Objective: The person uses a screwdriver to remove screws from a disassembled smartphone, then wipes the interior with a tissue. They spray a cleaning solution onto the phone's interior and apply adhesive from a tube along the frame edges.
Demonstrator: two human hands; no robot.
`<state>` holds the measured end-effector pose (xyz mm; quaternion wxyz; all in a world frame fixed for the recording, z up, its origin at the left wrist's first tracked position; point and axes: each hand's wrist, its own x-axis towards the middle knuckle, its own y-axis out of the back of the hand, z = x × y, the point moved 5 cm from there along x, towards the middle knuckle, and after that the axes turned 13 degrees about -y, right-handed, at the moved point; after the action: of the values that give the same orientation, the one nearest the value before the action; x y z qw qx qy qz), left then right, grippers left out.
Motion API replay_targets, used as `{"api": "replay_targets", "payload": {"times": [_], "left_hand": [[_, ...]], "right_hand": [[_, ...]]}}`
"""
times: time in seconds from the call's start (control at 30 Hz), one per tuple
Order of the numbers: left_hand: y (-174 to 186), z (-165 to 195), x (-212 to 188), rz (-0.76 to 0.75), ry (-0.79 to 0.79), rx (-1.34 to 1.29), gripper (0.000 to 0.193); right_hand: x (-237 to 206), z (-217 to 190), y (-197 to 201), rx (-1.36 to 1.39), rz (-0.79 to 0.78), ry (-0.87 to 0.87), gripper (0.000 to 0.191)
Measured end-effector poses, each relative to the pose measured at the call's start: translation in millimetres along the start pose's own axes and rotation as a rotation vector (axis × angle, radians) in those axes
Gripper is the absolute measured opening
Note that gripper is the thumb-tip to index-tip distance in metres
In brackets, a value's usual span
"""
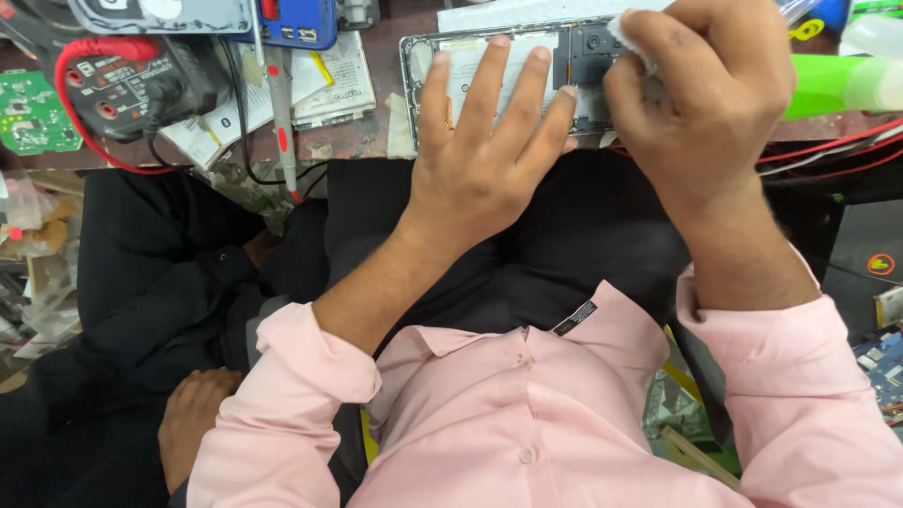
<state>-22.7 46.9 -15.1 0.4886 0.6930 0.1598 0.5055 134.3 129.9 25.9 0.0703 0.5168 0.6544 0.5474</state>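
Observation:
An opened phone [570, 55] lies with its back cover off at the near edge of a brown workbench, its pale battery and dark circuit parts showing. My left hand [484, 141] presses flat on it, fingers spread over the battery. My right hand [701, 89] pinches a small white wipe [628, 38] against the phone's right part, near the camera area. Both arms wear pink sleeves.
A black multimeter [127, 80] with red leads sits at the left, beside a green circuit board [33, 113], papers [329, 80] and a probe. A green bottle [837, 85] lies at the right. Another person in black sits at the lower left, a hand [193, 414] showing.

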Motion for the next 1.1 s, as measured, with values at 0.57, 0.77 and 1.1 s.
{"api": "replay_targets", "payload": {"times": [0.57,0.77,1.1], "left_hand": [[-26,3,-27,0.049,-0.147,0.433,0.043],[-26,3,-27,0.063,-0.134,0.415,0.043],[-1,23,-4,0.067,-0.016,0.068,0.034]], "right_hand": [[-26,3,24,-0.064,0.016,-0.039,0.036],[-113,43,75,-0.03,0.331,-0.489,0.014],[-176,122,72,0.609,0.48,-0.973,0.033]]}}
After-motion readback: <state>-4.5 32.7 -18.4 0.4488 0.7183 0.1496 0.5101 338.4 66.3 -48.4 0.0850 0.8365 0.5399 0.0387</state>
